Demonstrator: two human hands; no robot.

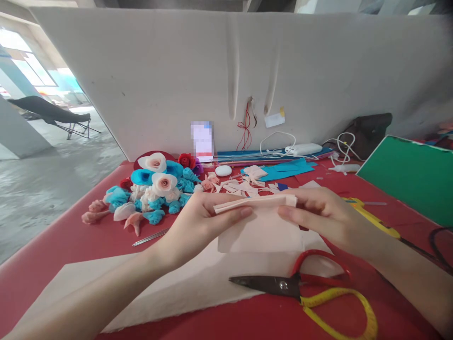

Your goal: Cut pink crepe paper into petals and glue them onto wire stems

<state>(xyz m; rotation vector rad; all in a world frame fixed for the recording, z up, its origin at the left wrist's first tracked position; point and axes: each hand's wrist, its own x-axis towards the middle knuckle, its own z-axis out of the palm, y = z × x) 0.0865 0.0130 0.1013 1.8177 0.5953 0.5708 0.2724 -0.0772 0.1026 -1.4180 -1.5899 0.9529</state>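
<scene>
A folded piece of pale pink crepe paper (262,231) hangs between my two hands above the table. My left hand (208,215) pinches its upper left edge, thumb in front. At the upper right edge my right hand (314,212) grips the same paper between thumb and fingers. Several layers show along the folded top. Below lies a larger pale sheet (148,288), spread on the red table. Scissors (283,284) with one red and one yellow handle rest partly on that sheet, blades pointing left and nearly closed.
Blue, white and pink paper flowers (155,189) are heaped at the left. Paper scraps (244,186) lie behind my hands, near blue paper (283,169). A yellow glue gun (375,219) and a green board (410,174) are at right. A phone (203,141) leans on the white panel (159,80).
</scene>
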